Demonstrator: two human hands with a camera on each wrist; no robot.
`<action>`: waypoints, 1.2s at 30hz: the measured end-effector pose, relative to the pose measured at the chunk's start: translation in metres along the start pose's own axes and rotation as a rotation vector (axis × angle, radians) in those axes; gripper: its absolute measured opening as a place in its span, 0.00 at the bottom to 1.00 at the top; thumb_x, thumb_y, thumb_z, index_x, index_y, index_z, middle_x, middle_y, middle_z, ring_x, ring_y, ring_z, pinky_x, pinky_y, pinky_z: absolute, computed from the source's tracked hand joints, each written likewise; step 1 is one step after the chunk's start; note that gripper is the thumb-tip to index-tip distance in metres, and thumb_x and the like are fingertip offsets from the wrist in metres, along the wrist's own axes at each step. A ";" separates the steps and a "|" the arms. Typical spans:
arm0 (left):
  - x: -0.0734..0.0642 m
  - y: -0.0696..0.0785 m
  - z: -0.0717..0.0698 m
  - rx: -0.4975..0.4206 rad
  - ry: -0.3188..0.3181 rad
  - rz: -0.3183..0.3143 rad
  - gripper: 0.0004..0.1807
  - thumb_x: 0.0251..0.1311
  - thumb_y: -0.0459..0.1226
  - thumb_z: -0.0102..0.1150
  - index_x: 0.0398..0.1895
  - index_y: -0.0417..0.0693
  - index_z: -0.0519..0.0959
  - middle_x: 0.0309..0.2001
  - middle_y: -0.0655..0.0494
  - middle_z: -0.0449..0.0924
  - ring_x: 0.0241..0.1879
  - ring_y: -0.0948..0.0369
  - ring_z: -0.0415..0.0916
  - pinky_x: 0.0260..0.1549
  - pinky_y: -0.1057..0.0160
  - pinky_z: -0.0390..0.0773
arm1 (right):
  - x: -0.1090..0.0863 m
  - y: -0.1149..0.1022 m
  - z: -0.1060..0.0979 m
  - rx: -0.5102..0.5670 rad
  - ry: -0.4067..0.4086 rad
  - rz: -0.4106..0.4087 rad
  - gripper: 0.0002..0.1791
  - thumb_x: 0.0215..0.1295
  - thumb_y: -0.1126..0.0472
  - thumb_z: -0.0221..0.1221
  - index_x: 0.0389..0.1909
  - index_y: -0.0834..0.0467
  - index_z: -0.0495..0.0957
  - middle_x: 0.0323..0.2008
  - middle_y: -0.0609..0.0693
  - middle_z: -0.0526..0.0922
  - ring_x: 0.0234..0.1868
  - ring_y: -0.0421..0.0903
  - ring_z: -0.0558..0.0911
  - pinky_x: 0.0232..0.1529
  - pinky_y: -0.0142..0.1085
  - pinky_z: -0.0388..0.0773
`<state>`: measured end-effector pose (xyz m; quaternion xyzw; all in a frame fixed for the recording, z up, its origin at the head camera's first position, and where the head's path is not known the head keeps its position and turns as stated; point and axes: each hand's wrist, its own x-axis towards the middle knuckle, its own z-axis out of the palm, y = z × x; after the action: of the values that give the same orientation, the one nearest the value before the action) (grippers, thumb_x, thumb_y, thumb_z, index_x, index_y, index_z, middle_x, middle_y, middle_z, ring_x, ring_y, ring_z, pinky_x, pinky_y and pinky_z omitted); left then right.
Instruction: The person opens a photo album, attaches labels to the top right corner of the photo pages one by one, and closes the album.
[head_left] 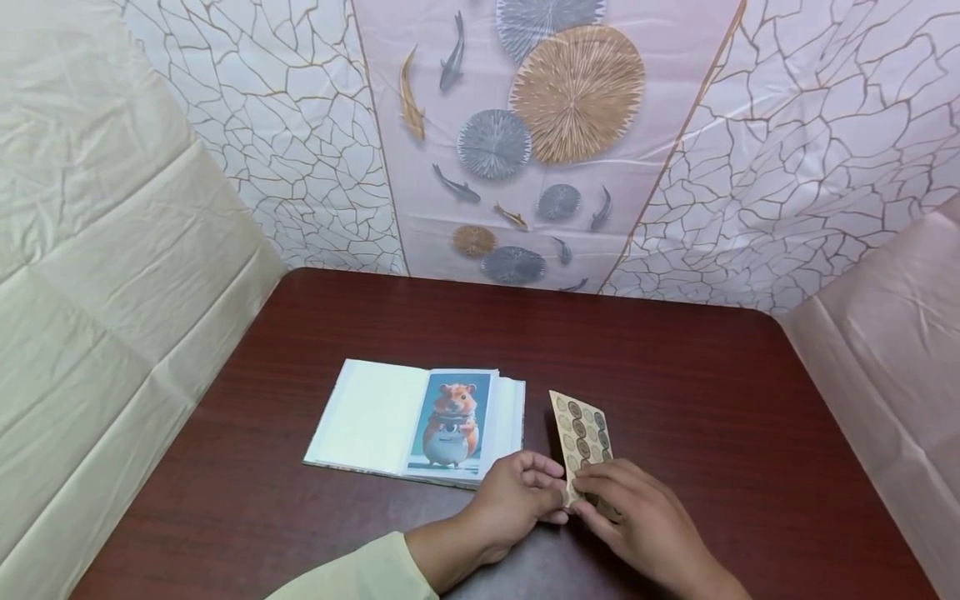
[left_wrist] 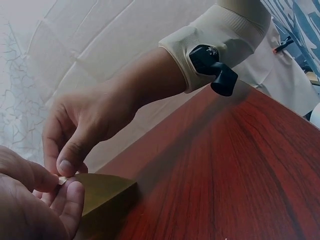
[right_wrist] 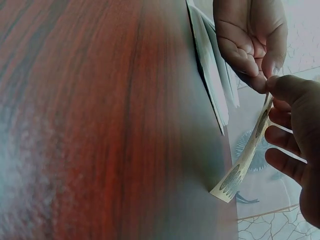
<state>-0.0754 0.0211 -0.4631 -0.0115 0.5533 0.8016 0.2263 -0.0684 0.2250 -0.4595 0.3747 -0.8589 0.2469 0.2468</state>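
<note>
The right hand [right_wrist: 307, 125] pinches a beige sheet printed with dark ovals [right_wrist: 249, 150] and touches the left hand [right_wrist: 250, 37]. A white-paged book [right_wrist: 212, 75] lies on the reddish wood-grain counter [right_wrist: 100, 115].

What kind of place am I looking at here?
Probably a sheeted-off tabletop workspace indoors: a reddish-brown table, a patterned backdrop behind it, and creased pale sheets along both sides.

Patterned sheet [head_left: 577, 427]: near end partly behind right hand [head_left: 641, 521]. Book [right_wrist: 209, 65] beside sheet: cut off, right-wrist view's top. Pale bit [left_wrist: 62, 180] at sheet corner: too small to identify.
</note>
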 end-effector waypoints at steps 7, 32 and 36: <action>0.001 -0.001 0.003 0.003 0.002 0.001 0.12 0.55 0.18 0.62 0.41 0.35 0.77 0.30 0.49 0.81 0.23 0.60 0.82 0.30 0.62 0.86 | -0.001 0.000 -0.001 0.001 0.009 0.005 0.18 0.76 0.45 0.57 0.43 0.53 0.87 0.44 0.44 0.86 0.45 0.42 0.84 0.49 0.32 0.78; 0.002 0.000 0.005 0.037 -0.010 -0.002 0.10 0.55 0.19 0.62 0.39 0.36 0.79 0.29 0.52 0.80 0.23 0.61 0.82 0.30 0.64 0.85 | -0.005 0.002 0.001 -0.002 0.023 0.069 0.14 0.76 0.49 0.56 0.39 0.51 0.87 0.43 0.41 0.86 0.45 0.41 0.84 0.48 0.32 0.79; 0.003 -0.001 0.005 0.042 -0.003 -0.001 0.10 0.55 0.19 0.62 0.38 0.36 0.79 0.28 0.52 0.79 0.23 0.61 0.82 0.30 0.64 0.85 | -0.006 0.002 0.001 -0.014 0.026 0.117 0.14 0.75 0.49 0.56 0.38 0.50 0.87 0.42 0.41 0.87 0.43 0.40 0.85 0.42 0.32 0.81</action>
<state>-0.0766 0.0267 -0.4627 -0.0058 0.5696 0.7896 0.2280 -0.0661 0.2284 -0.4649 0.3191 -0.8778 0.2597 0.2456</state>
